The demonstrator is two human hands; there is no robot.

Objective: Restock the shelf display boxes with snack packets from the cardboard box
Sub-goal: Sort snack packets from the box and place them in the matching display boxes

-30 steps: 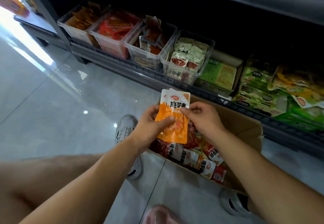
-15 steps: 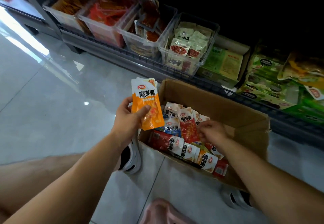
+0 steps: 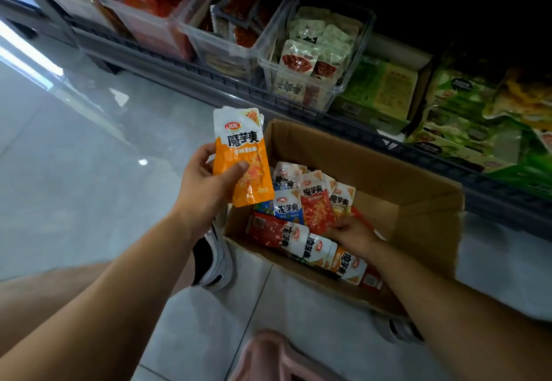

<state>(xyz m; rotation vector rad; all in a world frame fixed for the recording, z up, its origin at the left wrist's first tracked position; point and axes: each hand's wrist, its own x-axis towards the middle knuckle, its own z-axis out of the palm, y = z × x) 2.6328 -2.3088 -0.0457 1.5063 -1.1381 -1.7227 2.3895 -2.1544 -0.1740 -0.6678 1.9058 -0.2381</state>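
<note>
My left fingers point(image 3: 206, 150) are clamped on a small stack of orange packets point(image 3: 243, 153). My thumb presses on the front and my other fingers curl round the back. The stack stands almost straight up in the air. The top of it is white with big black letters. Just to the right of these fingers, and lower down, the cardboard box point(image 3: 373, 159) sits open on the floor point(image 3: 74, 156). Lots of snack packets point(image 3: 298, 237) lie in it, some red, some blue, some orange, all in a jumble. My right fingers point(image 3: 337, 227) are down inside the box. They touch a red packet point(image 3: 316, 210) at its bottom edge. I cannot tell if they are pinching it or only lying on it, because the tips are hidden among the packets. An orange and white packet point(image 3: 349, 262) lies just below my right wrist. Far past both sets of fingers is the shelf point(image 3: 209, 77). Clear display boxes point(image 3: 340, 85) stand on it in a row. The one straight past my right fingers holds pale green and white packets, and the ones past my left fingers hold red and brown ones. Below my left wrist my shoe point(image 3: 213, 261) rests beside the box.
</note>
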